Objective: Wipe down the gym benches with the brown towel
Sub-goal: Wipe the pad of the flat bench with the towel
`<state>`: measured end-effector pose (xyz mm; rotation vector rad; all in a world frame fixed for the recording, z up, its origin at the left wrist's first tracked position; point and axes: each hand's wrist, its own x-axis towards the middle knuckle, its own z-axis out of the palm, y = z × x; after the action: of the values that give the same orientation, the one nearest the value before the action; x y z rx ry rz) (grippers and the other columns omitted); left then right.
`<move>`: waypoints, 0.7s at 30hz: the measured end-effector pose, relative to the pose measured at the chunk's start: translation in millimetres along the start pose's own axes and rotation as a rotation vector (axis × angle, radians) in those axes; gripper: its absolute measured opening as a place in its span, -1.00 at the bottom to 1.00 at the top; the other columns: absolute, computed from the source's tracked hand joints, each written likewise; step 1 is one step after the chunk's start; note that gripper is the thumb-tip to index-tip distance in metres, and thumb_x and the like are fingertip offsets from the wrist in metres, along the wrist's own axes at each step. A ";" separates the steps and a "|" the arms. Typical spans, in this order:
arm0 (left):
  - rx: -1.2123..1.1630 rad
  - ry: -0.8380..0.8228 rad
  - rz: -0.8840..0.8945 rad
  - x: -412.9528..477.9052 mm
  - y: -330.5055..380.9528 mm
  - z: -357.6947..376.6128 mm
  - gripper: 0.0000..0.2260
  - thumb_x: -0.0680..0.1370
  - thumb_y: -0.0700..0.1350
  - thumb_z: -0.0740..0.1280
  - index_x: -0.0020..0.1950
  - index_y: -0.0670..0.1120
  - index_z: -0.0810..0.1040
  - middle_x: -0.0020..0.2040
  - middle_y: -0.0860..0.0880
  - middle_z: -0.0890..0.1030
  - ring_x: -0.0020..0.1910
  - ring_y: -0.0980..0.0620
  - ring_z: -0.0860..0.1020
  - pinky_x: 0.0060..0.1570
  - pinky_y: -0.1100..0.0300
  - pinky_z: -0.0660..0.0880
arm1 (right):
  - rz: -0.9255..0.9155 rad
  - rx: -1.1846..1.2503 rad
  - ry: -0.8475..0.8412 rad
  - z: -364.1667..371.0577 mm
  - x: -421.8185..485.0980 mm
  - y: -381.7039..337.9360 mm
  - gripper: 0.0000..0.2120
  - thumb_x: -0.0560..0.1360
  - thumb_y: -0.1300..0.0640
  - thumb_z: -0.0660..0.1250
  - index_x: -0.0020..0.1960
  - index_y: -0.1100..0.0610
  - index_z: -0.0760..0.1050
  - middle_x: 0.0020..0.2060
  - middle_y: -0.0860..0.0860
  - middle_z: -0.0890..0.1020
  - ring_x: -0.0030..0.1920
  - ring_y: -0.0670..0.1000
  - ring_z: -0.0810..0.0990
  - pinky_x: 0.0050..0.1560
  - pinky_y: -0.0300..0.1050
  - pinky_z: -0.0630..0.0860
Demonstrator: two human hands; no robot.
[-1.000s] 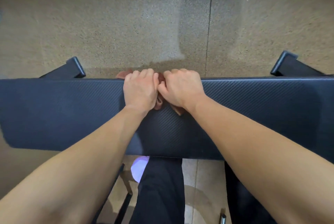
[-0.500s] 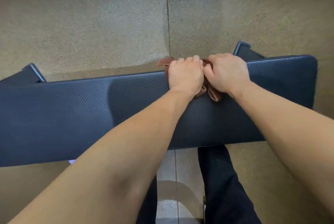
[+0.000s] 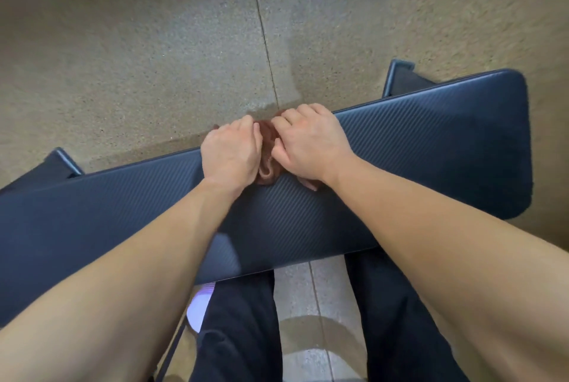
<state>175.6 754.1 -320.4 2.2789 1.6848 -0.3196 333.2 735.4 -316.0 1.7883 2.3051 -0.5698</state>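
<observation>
1. Currently left hand [image 3: 231,156]: knuckles up, fingers curled down onto the brown towel [image 3: 267,153], gripping it.
2. Same for right hand [image 3: 311,142]: fingers curled round the brown towel, just beside the left hand, with cloth bunched between the two.
3. The brown towel sits crumpled at the far edge of the gym bench [image 3: 431,141], and one corner pokes out by the right wrist.
4. The gym bench is a dark textured pad running slantwise across the view; its right end is visible, its left end cut off.
5. Two dark bench feet [image 3: 400,76] stick out past the far edge onto the speckled tan floor [image 3: 154,58].
6. At the near edge are black trousers [image 3: 240,320] and a white shoe [image 3: 200,307].
</observation>
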 end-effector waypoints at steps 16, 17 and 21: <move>-0.252 -0.117 0.282 61.3 183.0 -1.8 -0.72 0.66 0.08 0.10 0.13 -0.05 0.51 0.05 -0.14 0.64 0.08 -0.22 0.56 0.03 -0.04 0.45 | 0.285 -0.120 -0.052 -19.7 -62.7 193.4 -0.51 0.56 -0.06 0.00 -0.03 0.23 0.60 -0.07 0.22 0.65 -0.01 0.26 0.54 0.17 0.15 0.38; -0.241 -0.103 0.295 56.7 165.6 -0.3 -0.71 0.65 0.09 0.11 0.16 -0.04 0.51 0.05 -0.12 0.63 0.07 -0.20 0.56 0.04 -0.05 0.46 | 0.292 -0.104 -0.018 -16.4 -60.9 178.8 -0.54 0.56 -0.05 0.03 -0.04 0.23 0.60 -0.08 0.21 0.64 0.00 0.26 0.53 0.19 0.15 0.37; -0.125 -0.094 0.301 37.0 101.6 5.0 -0.71 0.66 0.07 0.07 0.09 -0.06 0.50 -0.03 -0.13 0.62 -0.02 -0.21 0.56 -0.04 -0.08 0.49 | 0.256 -0.026 0.020 -12.6 -48.0 118.5 -0.56 0.53 -0.07 0.09 0.02 0.22 0.60 -0.03 0.19 0.64 0.07 0.24 0.52 0.34 0.15 0.28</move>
<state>283.6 757.4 -327.7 2.3396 1.2567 -0.2422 460.9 722.2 -310.2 2.0415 2.0391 -0.4793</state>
